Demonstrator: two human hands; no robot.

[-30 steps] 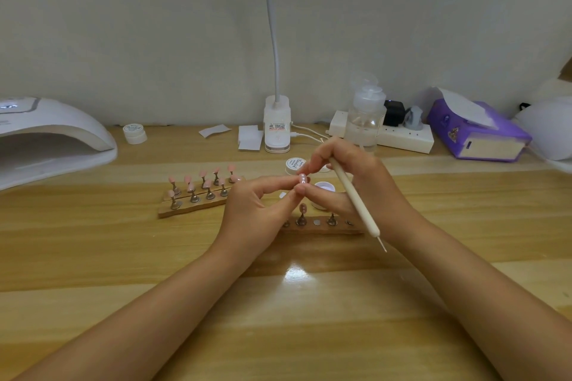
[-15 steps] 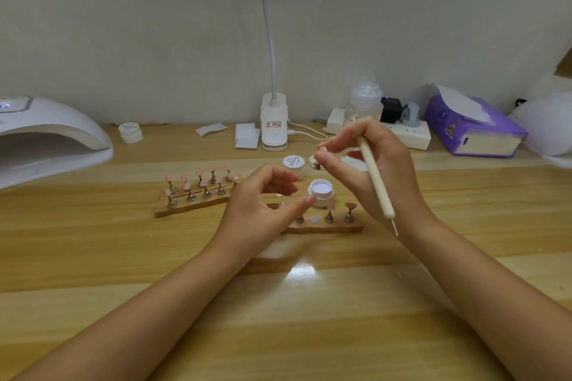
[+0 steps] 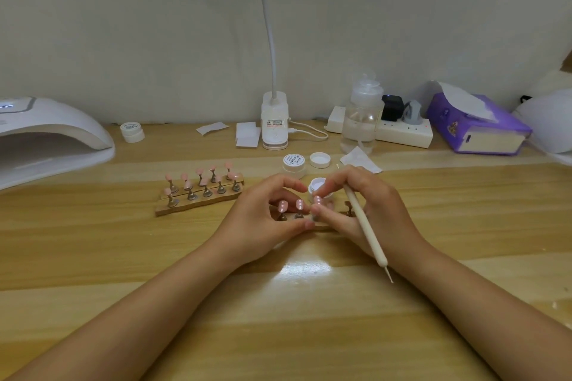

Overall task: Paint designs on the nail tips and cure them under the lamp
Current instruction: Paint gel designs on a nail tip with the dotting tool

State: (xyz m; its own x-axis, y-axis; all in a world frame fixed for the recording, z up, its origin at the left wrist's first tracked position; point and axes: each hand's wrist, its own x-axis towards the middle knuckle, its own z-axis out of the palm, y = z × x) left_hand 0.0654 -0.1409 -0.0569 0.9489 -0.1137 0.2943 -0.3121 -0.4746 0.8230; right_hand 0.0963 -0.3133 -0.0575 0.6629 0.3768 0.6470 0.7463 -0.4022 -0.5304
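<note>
Near the middle of the wooden table lies a wooden strip (image 3: 322, 228) with pink nail tips (image 3: 282, 206) on metal stands. My right hand (image 3: 371, 210) holds a white dotting tool (image 3: 365, 226) slanted across it, point toward me, while its fingertips pinch a dotted pink nail tip (image 3: 318, 200) over the strip. My left hand (image 3: 263, 219) arches over the strip's left part, thumb against its front edge. An open jar of white gel (image 3: 318, 187) stands just behind. The white curing lamp (image 3: 55, 133) sits at far left.
A second strip (image 3: 201, 195) of pink tips lies left of my hands. Behind are a closed jar (image 3: 294, 162), a loose lid (image 3: 320, 160), a desk lamp base (image 3: 275, 124), a clear bottle (image 3: 362, 120), a power strip (image 3: 402, 133) and a purple tissue box (image 3: 476, 127).
My left hand let go of the nail tip and dropped to the strip. My right hand lifted the tip away, then brought it down onto the strip.
</note>
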